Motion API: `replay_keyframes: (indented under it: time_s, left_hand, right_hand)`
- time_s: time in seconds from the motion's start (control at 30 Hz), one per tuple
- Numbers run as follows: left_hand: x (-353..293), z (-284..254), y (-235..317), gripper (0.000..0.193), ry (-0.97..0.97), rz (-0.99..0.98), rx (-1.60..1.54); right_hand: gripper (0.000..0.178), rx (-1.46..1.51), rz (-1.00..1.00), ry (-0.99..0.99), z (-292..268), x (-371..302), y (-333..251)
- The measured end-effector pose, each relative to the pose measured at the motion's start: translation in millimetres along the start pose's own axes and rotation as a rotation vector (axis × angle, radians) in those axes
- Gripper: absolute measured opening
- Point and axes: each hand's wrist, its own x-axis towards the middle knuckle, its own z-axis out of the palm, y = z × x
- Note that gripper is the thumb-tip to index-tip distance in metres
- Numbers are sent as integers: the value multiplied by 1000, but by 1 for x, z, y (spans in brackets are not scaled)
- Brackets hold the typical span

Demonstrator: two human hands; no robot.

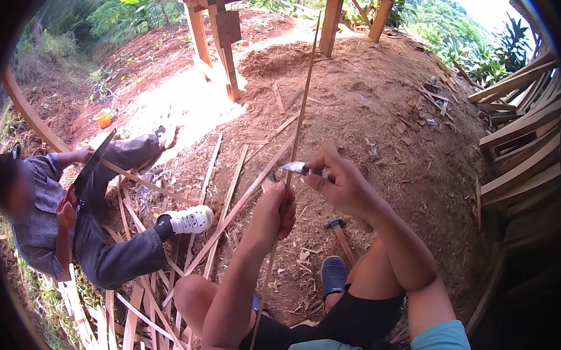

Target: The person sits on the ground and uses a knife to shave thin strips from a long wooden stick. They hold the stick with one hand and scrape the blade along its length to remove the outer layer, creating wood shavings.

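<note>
A long, thin wooden strip point(302, 105) runs from between my legs up and away toward the wooden posts. My left hand point(276, 213) is closed around it, thumb uppermost, in front of my knees. In my right hand point(336, 180) is a small knife point(294, 168) with a short, pale blade pointing left. Its blade lies against or very close to the strip, just above my left hand; contact cannot be told for sure. My fingers hide most of the knife's handle.
A hammer point(341, 238) lies by my right foot. Several wooden strips point(231, 189) cover the ground left. There a seated person point(37, 204) holds a red-handled saw point(93, 163). Stacked boards point(522, 127) stand right; wooden posts point(221, 46) rise ahead. A yellow bucket point(103, 117) sits far left.
</note>
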Motion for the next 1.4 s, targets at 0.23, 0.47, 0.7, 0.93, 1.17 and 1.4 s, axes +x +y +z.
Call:
replay_keyframes:
  time_s: [0.23,0.47,0.7,0.93,1.17,1.4]
  left_hand:
    - [-6,4,-2,35,46,22,48]
    - [-12,7,-7,37,57,75,174]
    - [-26,13,3,35,6,100,260]
    - [-38,5,2,38,-63,-6,-20]
    - [-49,13,4,38,-72,-76,-152]
    - [-47,0,5,36,-104,-96,-236]
  right_hand:
    - [17,-101,-55,-32,10,-2,-16]
    - [16,-254,-151,170,22,5,6]
    - [19,-16,95,410,-14,17,29]
    - [18,25,-78,69,17,-7,-30]
    - [18,-137,-241,160,13,-2,-27]
    - [20,-244,-282,161,26,1,-18]
